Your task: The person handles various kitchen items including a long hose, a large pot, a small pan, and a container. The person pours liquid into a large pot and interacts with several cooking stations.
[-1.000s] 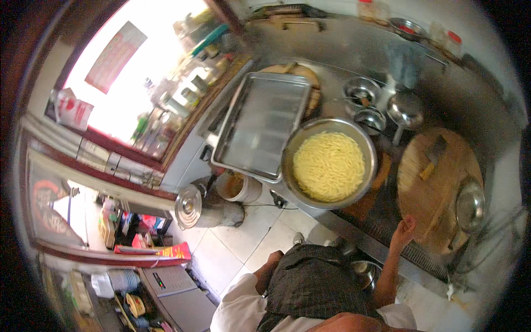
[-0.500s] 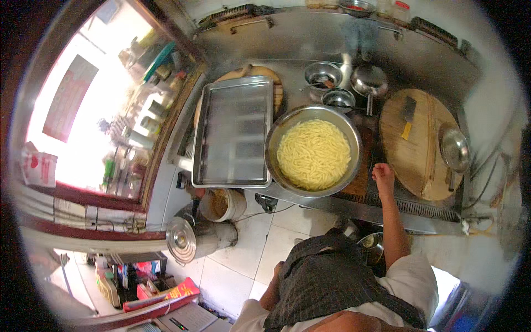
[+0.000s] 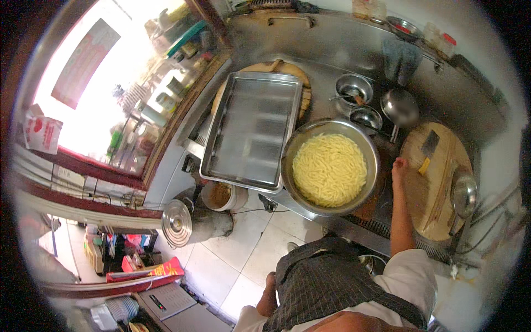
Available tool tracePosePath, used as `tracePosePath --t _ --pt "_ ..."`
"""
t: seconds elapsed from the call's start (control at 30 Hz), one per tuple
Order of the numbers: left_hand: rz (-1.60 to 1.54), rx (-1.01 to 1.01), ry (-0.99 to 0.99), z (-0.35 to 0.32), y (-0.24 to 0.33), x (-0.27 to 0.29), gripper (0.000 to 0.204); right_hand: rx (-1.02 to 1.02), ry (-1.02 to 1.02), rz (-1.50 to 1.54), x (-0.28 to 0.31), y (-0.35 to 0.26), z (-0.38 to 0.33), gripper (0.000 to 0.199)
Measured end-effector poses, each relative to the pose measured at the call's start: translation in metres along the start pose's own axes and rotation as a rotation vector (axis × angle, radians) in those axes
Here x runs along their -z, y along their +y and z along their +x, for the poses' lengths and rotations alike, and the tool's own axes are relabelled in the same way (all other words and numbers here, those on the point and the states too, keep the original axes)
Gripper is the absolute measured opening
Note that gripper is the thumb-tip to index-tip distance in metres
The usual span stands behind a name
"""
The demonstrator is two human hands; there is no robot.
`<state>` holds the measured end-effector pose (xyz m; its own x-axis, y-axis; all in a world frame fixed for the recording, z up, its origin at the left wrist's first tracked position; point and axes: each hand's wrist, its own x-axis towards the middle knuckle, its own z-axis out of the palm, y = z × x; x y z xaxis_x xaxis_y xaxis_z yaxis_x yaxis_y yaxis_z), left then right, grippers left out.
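My right hand [image 3: 400, 166] reaches over the counter between a large steel bowl [image 3: 371, 191] and a round wooden chopping board [image 3: 442, 193]. Its fingers are curled in, with nothing visible in them. Just beyond it points the handle of a round steel pan [image 3: 399, 105]. Short pale yellow noodles [image 3: 330, 169] fill the bowl. On the board lie a cleaver [image 3: 430, 144] with a yellow handle and a second steel pan [image 3: 463, 196]. My left hand [image 3: 271, 279] hangs low beside the dark striped apron [image 3: 326, 271]; its fingers are not clear.
Left of the bowl a large steel tray [image 3: 249, 130] rests over another round board [image 3: 306, 77]. Two small steel bowls [image 3: 354, 87] stand behind. On the floor side are a bucket [image 3: 238, 199] and a lidded steel pot [image 3: 177, 223]. A glass window [image 3: 83, 66] borders the left.
My right hand has moved forward, closer to the pan's handle. The view has turned, so the counter sits lower and further right. The noodle bowl and tray keep their places.
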<state>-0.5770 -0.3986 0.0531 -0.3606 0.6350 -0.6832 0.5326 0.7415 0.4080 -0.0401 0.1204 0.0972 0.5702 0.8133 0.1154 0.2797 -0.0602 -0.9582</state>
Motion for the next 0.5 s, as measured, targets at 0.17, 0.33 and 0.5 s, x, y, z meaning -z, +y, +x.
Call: tracePosePath --t 0.17,0.33,0.5 --pt "-0.454 0.119 0.05 0.017 -0.016 -0.062 0.04 -0.364 -0.197 0.006 -0.057 -0.023 0.094 0.03" --pt "-0.647 0.159 0.106 0.0 -0.03 -0.072 0.038 -0.583 -0.333 -0.031 -0.075 -0.085 0.093 0.048" --pt "-0.659 0.206 0.111 0.001 -0.016 -0.094 0.034 -0.614 -0.165 0.111 -0.073 -0.066 0.122 0.048"
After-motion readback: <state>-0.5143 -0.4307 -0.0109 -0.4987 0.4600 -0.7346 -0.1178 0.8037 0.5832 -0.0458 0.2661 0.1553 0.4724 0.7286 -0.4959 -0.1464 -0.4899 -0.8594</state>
